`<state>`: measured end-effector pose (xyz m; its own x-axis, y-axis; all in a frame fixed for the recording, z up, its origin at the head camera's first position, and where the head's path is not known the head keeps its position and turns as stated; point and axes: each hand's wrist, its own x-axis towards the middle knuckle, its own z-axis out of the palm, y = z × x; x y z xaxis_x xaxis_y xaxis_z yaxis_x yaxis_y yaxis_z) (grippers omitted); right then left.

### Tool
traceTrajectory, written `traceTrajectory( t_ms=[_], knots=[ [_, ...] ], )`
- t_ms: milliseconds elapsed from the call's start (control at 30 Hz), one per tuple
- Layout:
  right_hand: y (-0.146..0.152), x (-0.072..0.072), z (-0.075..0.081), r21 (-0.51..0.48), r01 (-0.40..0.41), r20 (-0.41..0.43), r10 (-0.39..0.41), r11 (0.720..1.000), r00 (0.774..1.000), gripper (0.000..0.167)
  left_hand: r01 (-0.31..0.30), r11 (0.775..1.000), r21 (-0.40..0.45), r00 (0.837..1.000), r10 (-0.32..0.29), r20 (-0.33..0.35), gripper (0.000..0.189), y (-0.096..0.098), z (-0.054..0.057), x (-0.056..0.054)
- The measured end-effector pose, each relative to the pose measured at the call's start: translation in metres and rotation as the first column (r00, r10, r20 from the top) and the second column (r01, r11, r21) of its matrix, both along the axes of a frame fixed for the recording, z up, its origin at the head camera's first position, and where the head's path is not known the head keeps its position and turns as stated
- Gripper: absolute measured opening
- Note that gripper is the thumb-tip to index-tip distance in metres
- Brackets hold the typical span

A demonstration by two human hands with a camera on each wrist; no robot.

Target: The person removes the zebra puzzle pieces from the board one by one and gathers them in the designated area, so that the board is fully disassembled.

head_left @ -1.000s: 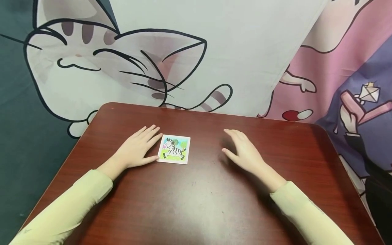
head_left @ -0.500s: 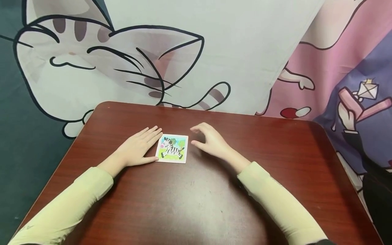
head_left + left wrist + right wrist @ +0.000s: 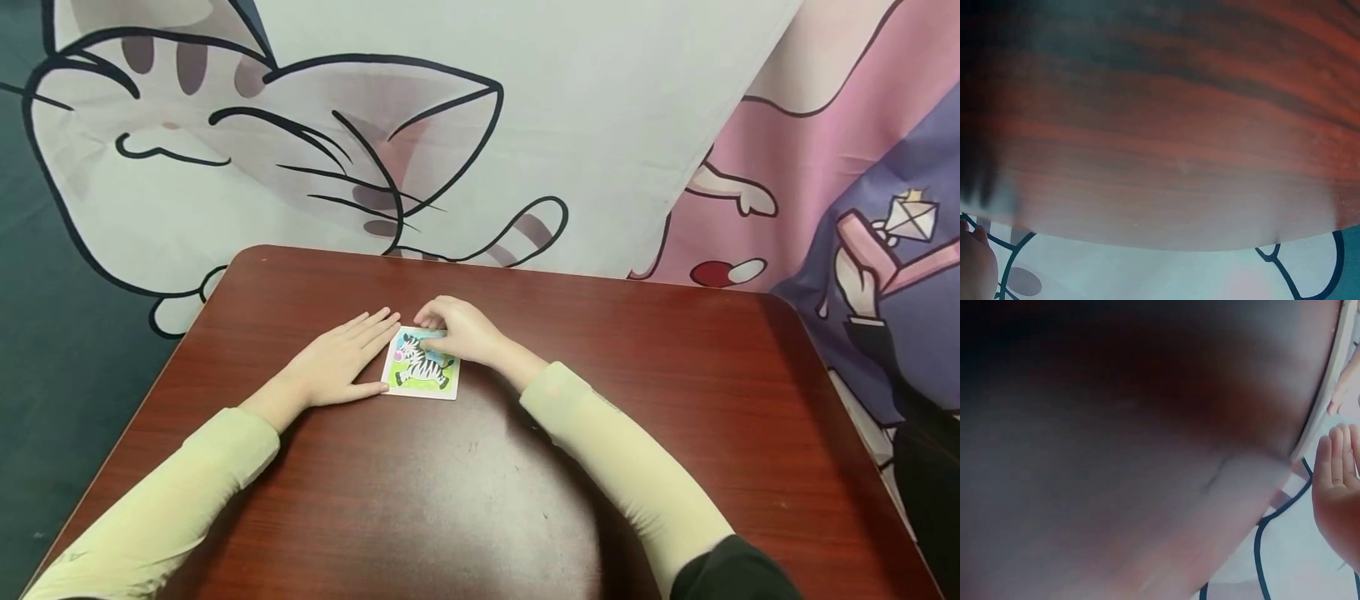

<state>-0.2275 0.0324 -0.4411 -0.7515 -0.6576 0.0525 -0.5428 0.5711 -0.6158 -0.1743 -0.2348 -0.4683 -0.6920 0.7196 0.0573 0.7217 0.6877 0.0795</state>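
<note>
Square white-bordered zebra card [image 3: 423,375] lies partly beneath the bare right hand [image 3: 461,329], at its far-right corner — whether pinching, one cannot tell. The left hand [image 3: 339,360], fingers straight, flanks its left edge.

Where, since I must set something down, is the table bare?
The table is bare between the left sleeve and right sleeve, and along its right side. It is crowded at the zebra card, with the left hand at its left edge and the right hand over its far right part.
</note>
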Motion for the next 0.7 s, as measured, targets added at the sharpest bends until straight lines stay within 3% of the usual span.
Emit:
traceTrajectory(
  t_ms=[333, 700],
  knots=[
    [-0.020, -0.009, -0.004, 0.156, -0.044, -0.005, 0.046, 0.987, 0.999, 0.034, 0.010, 1.000, -0.006, 1.000, -0.010, 0.012, 0.094, 0.002, 0.002, -0.001],
    [-0.024, -0.009, -0.002, 0.194, -0.082, 0.007, 0.082, 0.978, 0.997, 0.030, 0.015, 1.000, -0.005, 1.000, -0.015, 0.022, 0.093, 0.002, 0.001, -0.001]
  ],
)
